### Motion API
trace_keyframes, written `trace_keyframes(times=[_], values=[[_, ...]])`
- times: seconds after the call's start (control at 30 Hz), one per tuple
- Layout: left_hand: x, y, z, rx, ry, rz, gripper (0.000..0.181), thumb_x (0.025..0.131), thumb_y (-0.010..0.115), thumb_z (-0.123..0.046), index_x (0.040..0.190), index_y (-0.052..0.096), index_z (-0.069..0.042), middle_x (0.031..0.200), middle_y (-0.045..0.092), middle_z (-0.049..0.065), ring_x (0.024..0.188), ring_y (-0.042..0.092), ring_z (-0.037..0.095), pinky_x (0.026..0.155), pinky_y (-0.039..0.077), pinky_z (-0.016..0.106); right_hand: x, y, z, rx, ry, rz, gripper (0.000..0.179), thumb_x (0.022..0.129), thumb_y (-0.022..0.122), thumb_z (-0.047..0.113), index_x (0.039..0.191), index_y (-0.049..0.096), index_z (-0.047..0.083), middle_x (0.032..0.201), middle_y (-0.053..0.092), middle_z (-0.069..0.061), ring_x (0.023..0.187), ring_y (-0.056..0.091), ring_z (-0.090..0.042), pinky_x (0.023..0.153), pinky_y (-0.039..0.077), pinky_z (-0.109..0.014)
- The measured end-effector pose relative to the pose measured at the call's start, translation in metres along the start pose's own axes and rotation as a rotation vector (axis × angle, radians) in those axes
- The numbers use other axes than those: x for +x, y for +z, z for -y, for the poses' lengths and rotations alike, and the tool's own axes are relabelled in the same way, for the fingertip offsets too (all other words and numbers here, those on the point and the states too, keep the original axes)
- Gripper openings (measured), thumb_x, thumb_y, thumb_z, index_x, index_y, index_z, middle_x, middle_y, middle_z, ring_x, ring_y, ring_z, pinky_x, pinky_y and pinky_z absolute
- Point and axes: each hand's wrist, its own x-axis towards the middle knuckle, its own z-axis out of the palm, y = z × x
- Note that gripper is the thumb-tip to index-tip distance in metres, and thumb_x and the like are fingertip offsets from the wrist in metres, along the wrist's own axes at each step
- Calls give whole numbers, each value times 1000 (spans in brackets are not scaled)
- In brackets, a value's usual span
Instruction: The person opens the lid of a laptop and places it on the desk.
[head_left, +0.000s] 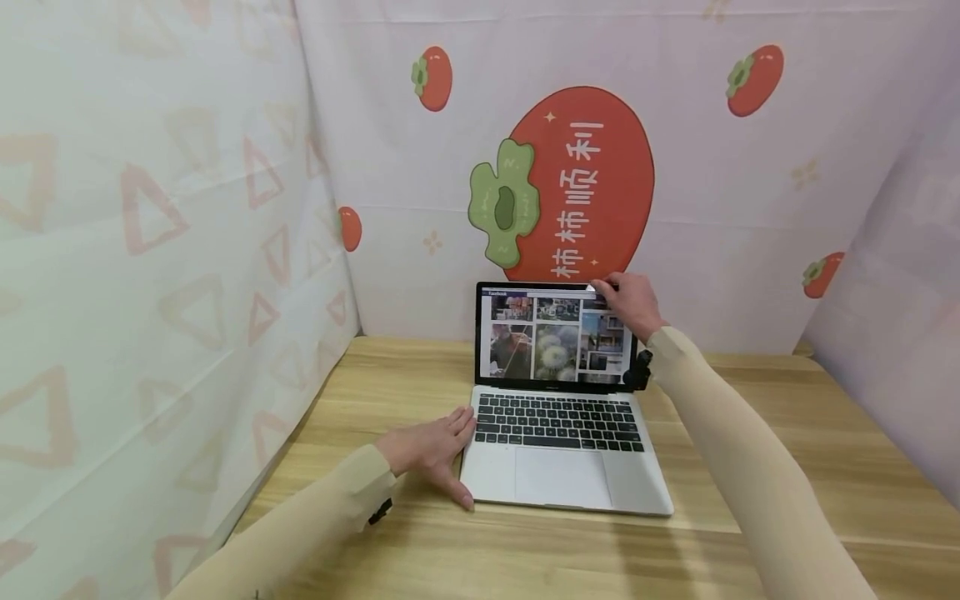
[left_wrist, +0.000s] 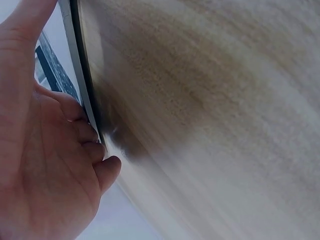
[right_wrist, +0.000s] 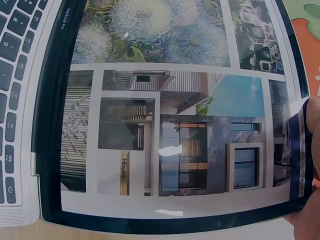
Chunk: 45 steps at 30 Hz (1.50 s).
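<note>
An open silver laptop (head_left: 487, 475) with a black keyboard (head_left: 558, 422) lies on the wooden table. Its raised screen (right_wrist: 185, 140) shows a page of photos. My right hand (head_left: 633, 302) pinches the screen's top edge near the right corner; only part of the fingers is visible in the right wrist view. A small white patch shows beside those fingertips, and I cannot tell if it is glare. At the laptop's left side, my left hand (head_left: 435, 450) touches the edge with its fingers, the thumb spread toward the front corner. The left palm (left_wrist: 55, 160) faces its wrist camera.
The wooden table (head_left: 360, 542) extends around the laptop. A white cloth with triangles (head_left: 180, 308) hangs along the left side. Behind the table hangs a cloth with red persimmon prints (head_left: 600, 192), close to the screen. Another pale cloth (head_left: 900, 333) borders the right.
</note>
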Motion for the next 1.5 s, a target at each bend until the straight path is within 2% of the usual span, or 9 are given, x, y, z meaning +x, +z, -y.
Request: trace_keyframes(times=[0.13, 0.43, 0.73, 0.83, 0.9, 1.0, 1.1, 1.23, 1.5], values=[[-1, -3, -2, -2, 3, 5, 136, 64, 59, -89, 157, 12, -2, 165, 2, 18, 154, 6, 29, 124, 18, 38, 1, -4, 1, -6, 22, 39, 40, 101, 53, 38, 114, 68, 3, 86, 69, -15, 61, 50, -24, 57, 39, -35], [1, -8, -2, -14, 3, 22, 135, 64, 61, -87, 157, 12, -1, 166, 3, 17, 154, 5, 29, 124, 17, 38, 6, -6, -1, -63, 55, 113, 42, 104, 47, 35, 124, 66, 3, 70, 52, -9, 59, 44, -22, 57, 36, -34], [2, -7, 2, -39, -10, 23, 136, 63, 62, -87, 157, 13, -3, 166, 2, 16, 154, 4, 28, 124, 17, 38, 5, -12, 1, -56, 21, 138, 35, 105, 44, 29, 108, 68, 4, 65, 48, -7, 56, 44, -22, 57, 37, -34], [2, -6, 5, -41, -16, 22, 136, 62, 62, -88, 157, 13, -3, 166, 2, 15, 154, 5, 28, 124, 16, 39, 3, -21, 0, -71, -27, 131, 37, 106, 41, 26, 95, 67, 1, 72, 50, -11, 62, 47, -26, 61, 38, -37], [3, -7, 5, -42, -15, 24, 137, 62, 62, -88, 157, 12, -3, 166, 1, 16, 154, 4, 28, 124, 16, 39, 1, -26, -4, -84, -50, 127, 38, 106, 38, 24, 89, 62, -1, 84, 57, -18, 75, 55, -33, 67, 40, -41], [3, -7, 6, -39, -10, 26, 137, 62, 62, -88, 157, 13, -3, 166, 2, 16, 154, 5, 29, 124, 16, 39, -4, -34, -11, -101, -61, 140, 39, 106, 34, 21, 105, 62, -7, 119, 59, -32, 114, 55, -46, 90, 47, -52], [4, -7, 5, -36, -11, 29, 137, 62, 63, -87, 157, 13, -2, 166, 2, 17, 154, 5, 29, 124, 17, 39, -11, -40, -20, -113, -42, 178, 47, 106, 31, 23, 137, 47, -9, 148, 37, -36, 141, 30, -52, 113, 30, -61], [5, -8, 5, -53, -17, 28, 135, 63, 62, -87, 157, 14, -3, 166, 3, 17, 154, 6, 29, 124, 18, 40, -21, -45, -31, -145, -31, 203, 55, 107, 29, 25, 148, 29, -11, 152, 26, -38, 141, 24, -54, 116, 22, -63], [8, -19, 18, -127, -43, -47, 111, 78, 52, -81, 157, 22, -10, 165, 9, 18, 153, 11, 36, 123, 20, 49, -39, -50, -45, -199, -48, 245, 57, 106, 30, 26, 148, 27, -14, 148, 27, -42, 136, 29, -57, 114, 25, -63]])
